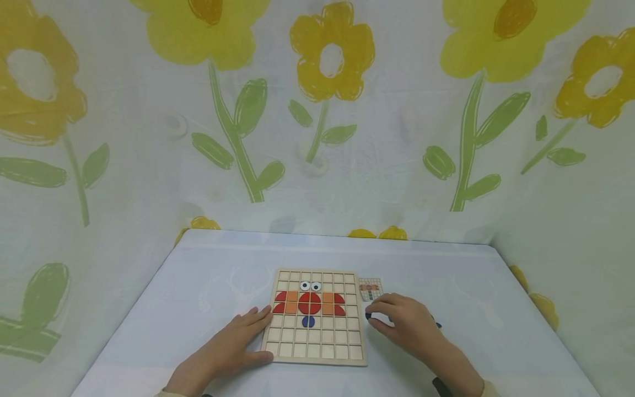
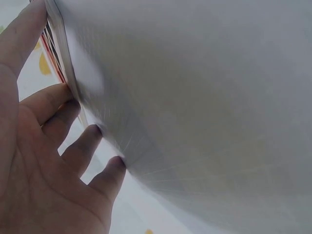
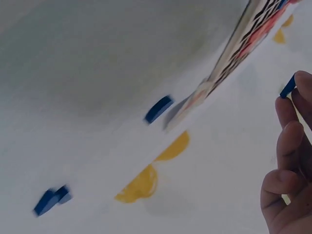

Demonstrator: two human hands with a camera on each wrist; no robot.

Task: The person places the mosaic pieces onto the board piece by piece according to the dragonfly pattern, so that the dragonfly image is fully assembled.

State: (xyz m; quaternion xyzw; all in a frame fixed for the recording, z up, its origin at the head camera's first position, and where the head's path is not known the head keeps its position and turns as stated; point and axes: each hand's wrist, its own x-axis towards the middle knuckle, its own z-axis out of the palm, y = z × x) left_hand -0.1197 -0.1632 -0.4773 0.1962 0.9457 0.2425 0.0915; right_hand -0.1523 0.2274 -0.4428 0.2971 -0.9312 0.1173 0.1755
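Note:
A wooden grid board (image 1: 300, 335) lies on the table. It holds two round eye pieces (image 1: 316, 286), a red circle (image 1: 305, 309) of quarter pieces, orange squares (image 1: 291, 302), red pieces at both sides and a blue disc-shaped pair (image 1: 308, 321) below. Along the board's left edge rests my left hand (image 1: 228, 344), fingers extended and thumb at the lower corner; the left wrist view shows fingertips (image 2: 92, 134) against the edge. My right hand (image 1: 404, 322) pinches a small blue piece (image 3: 288, 87) between thumb and finger, just right of the board.
A small pattern card (image 1: 370, 284) lies by the board's upper right corner. More blue pieces (image 3: 158, 109) lie on the table, partly hidden by the right hand in the head view. A flower-printed cloth (image 1: 377, 165) stands behind the table (image 1: 149, 309).

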